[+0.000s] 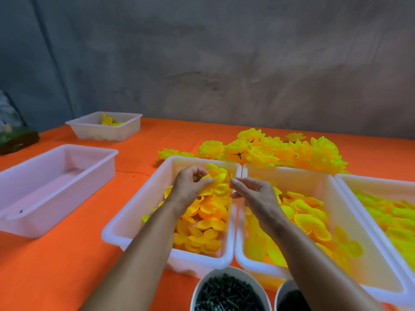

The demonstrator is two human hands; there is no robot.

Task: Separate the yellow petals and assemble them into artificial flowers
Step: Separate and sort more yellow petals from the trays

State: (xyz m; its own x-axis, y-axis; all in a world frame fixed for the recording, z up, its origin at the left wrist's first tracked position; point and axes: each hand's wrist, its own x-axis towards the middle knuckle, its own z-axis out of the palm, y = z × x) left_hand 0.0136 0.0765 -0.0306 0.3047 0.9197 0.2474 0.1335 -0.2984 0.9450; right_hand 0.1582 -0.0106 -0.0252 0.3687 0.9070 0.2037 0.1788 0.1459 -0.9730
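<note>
Over the middle white tray point(134, 212) of yellow petals point(202, 230), the left hand point(190, 185) pinches a petal cluster point(219, 184); the right hand point(251, 191) hovers beside it, fingertips pressed together (whether they hold anything, I cannot tell). Neighbouring trays point(332, 198) hold more petals; a bowl point(215, 277) holds dark pegs point(229, 295).

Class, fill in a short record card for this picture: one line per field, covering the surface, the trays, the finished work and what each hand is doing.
Surface: orange tablecloth
Left hand: holds petal cluster over petal tray
Right hand: fingers pinched beside the cluster; contact unclear
Empty tray: far left
Finished flowers: piled behind the trays
Bowl of dark pegs: nearest edge
</note>
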